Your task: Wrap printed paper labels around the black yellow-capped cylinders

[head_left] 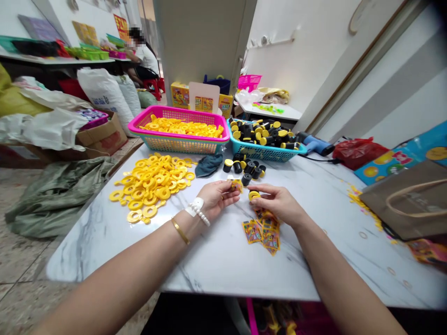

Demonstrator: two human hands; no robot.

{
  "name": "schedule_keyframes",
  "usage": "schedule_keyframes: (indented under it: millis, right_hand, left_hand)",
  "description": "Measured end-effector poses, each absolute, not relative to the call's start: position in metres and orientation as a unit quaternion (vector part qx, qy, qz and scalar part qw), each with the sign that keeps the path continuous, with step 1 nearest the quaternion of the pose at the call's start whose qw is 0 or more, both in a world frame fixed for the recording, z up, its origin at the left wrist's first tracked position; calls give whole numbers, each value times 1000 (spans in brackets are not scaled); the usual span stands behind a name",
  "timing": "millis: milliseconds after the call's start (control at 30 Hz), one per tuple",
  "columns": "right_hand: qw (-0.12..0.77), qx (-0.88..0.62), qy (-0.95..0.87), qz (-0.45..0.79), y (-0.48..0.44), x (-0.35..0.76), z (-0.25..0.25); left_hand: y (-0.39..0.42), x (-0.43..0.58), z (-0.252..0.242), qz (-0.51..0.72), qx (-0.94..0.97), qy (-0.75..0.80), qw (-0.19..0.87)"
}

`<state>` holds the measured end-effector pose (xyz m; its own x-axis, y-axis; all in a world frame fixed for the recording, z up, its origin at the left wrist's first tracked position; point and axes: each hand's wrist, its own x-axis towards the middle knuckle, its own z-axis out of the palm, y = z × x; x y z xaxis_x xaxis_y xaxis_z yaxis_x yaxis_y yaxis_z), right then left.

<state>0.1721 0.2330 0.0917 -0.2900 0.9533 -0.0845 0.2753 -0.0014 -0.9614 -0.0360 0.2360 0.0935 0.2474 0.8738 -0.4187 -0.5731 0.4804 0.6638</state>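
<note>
My left hand [218, 195] pinches a small printed foil packet [236, 186] between thumb and fingers, just above the white marble-patterned table [209, 256]. My right hand [275, 202] holds a yellow plastic ring [253, 195] at its fingertips, close to that packet and not clearly touching it. Below my right hand lies a loose heap of similar orange-and-yellow packets [261, 232]. Left of my left hand spreads a pile of yellow rings [150, 186]. Several black cylinders with yellow caps [244, 167] stand just beyond my hands.
A pink basket of yellow rings [178, 144] and a blue basket of capped black cylinders [258, 151] stand at the table's back. A blue power tool [314, 144], a dark cloth [208, 165] and a brown bag [405, 200] also lie on it. A seated person [143, 56] is far behind.
</note>
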Motion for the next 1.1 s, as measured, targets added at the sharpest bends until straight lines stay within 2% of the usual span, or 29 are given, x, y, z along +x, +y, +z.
schedule_keyframes:
  millis: [133,267,500,633,933,1100]
  right_hand:
    - [334,-454,-585,584,213,197,122]
    - [377,-484,-596,518,175,221,138]
    - [325,-599,-514,520,77,264,111]
    - [321,-605,-498,531,40,261,104]
    - [348,-466,-651,488,104,181,112]
    - [391,-460,-646,467,158,167,99]
  left_hand:
    - [236,-37,97,464,207,399,763]
    - [238,-36,98,465,228,412,750]
    - [236,-31,100,465,248,427,735]
    - [234,-27,94,444,261,430,742]
    - [234,-31,89,424,292,394,761]
    - [233,-32,88,432,287,393,760]
